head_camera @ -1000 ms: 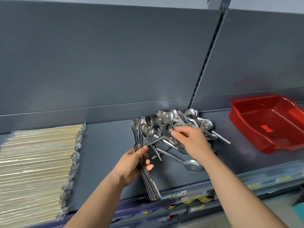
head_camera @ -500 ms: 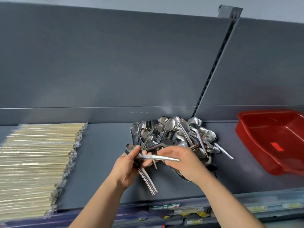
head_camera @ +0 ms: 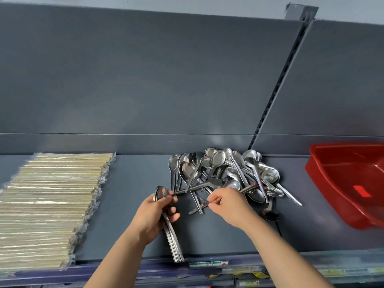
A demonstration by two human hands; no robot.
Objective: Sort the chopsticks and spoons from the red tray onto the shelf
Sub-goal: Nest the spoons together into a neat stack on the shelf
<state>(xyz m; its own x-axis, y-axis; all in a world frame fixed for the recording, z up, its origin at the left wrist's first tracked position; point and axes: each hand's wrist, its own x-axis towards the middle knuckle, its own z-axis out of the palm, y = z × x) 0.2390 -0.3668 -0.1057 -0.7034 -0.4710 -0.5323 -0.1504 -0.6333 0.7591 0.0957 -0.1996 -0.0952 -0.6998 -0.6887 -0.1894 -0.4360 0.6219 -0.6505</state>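
My left hand [head_camera: 154, 217] grips a nested stack of steel spoons [head_camera: 174, 244]; my right hand [head_camera: 230, 206] pinches one thin spoon handle [head_camera: 197, 208] at the loose pile [head_camera: 224, 173] on the grey shelf [head_camera: 133, 204].

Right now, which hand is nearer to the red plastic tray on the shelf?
Right. The right hand pinches a spoon at the steel spoon pile, left of the red plastic tray; the left hand grips a spoon bundle even farther left.

Polished metal spoons [head_camera: 218, 161] are gleaming on the matt shelf [head_camera: 135, 194]; left of them, film-wrapped chopsticks [head_camera: 52, 200]; right, a glossy plastic tray [head_camera: 342, 183].
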